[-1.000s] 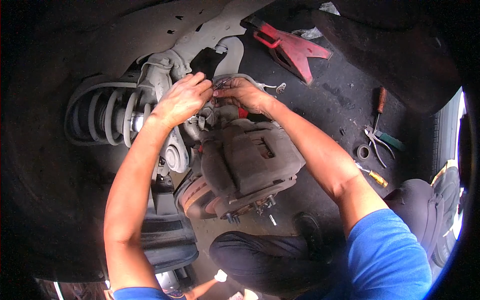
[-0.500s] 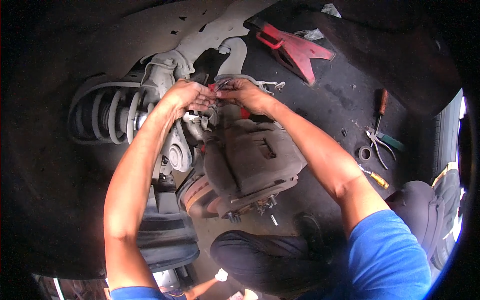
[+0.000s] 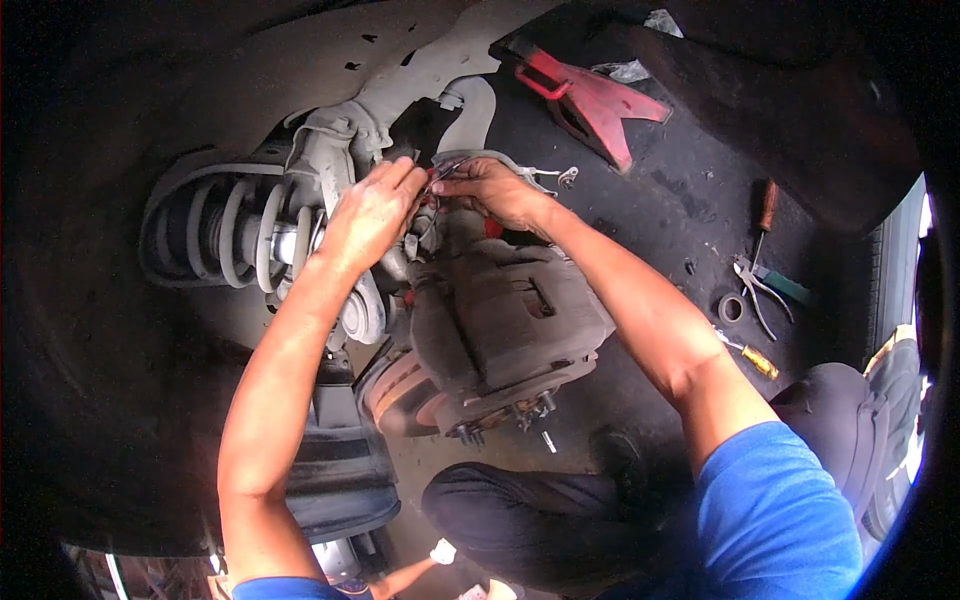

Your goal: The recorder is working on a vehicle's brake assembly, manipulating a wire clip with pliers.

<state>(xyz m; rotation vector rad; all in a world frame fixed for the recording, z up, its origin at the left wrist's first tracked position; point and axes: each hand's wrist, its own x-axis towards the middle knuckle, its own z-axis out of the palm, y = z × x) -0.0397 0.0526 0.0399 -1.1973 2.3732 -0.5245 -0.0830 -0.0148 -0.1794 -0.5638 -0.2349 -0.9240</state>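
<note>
My left hand (image 3: 376, 208) is closed, fingers curled at a small part beside the upper suspension arm (image 3: 330, 150); what it holds is hidden. My right hand (image 3: 486, 192) pinches a thin dark item I cannot make out, its fingertips near my left ones. Red pieces show around both hands. A pale curved bracket (image 3: 465, 122) rises behind them. The coil spring (image 3: 268, 240) and strut are left of my left hand. Below my hands sit the dirty brake caliper (image 3: 500, 325) and rusty disc (image 3: 392, 395).
On the dark floor at right lie a red jack stand (image 3: 610, 110), screwdrivers (image 3: 768, 205), pliers (image 3: 765, 300) and a tape roll (image 3: 731, 308). My bent legs (image 3: 520, 510) are below. Another person's arm (image 3: 405, 575) shows at the bottom. A tire (image 3: 888, 280) stands far right.
My left hand opened slightly, then curled again, and now sits a little lower and right, with its forearm shifted right. My right hand stays nearly still.
</note>
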